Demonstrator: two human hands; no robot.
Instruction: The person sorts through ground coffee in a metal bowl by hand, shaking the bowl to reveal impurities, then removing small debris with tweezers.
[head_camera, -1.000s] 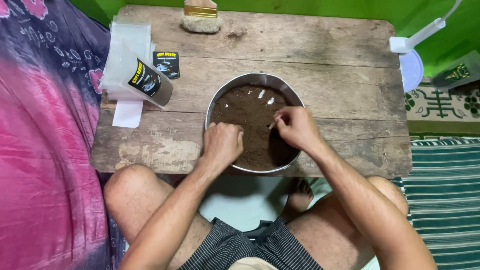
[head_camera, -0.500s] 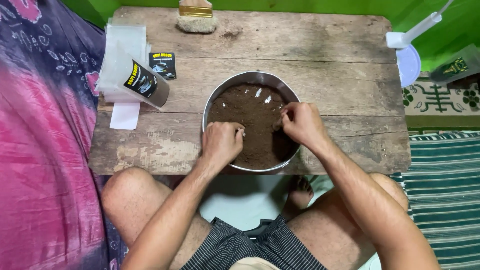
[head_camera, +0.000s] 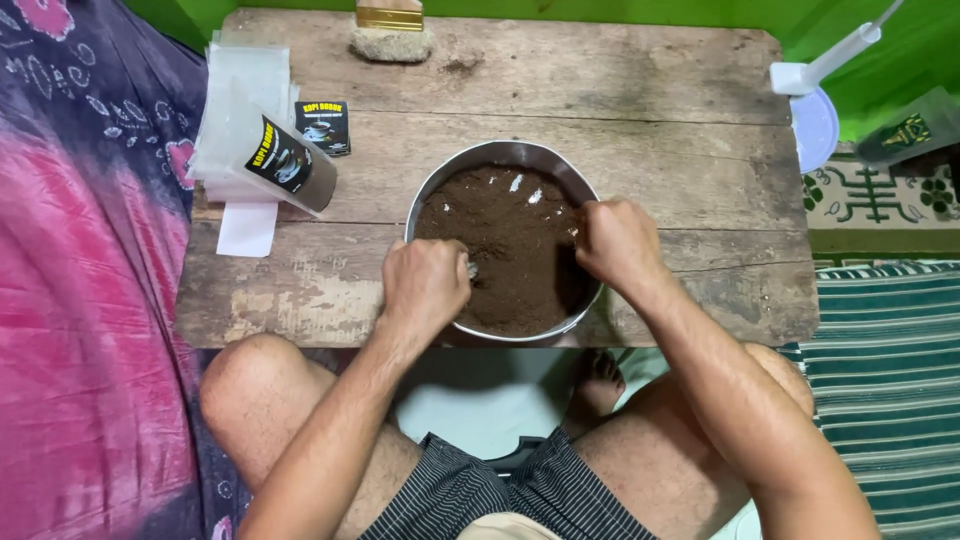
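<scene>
Head view shows left hand (head_camera: 425, 285) and right hand (head_camera: 617, 243), fingers curled shut, dug into brown powder (head_camera: 505, 245) filling a metal bowl (head_camera: 497, 155) between them on the desk (head_camera: 650, 120), apparently to work it.

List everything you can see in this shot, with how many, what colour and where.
wooden table: one, weathered brown, centre
metal bowl: one, silver, table front
brown powder: dark brown, fills bowl
clear bags: stack, left table edge
filled packet: one, black label, on the bags
small packet: one, black, beside them
brush: one, table's far edge
cloth: pink-purple, far left
left hand: at bowl's near rim
right hand: at bowl's right rim
</scene>
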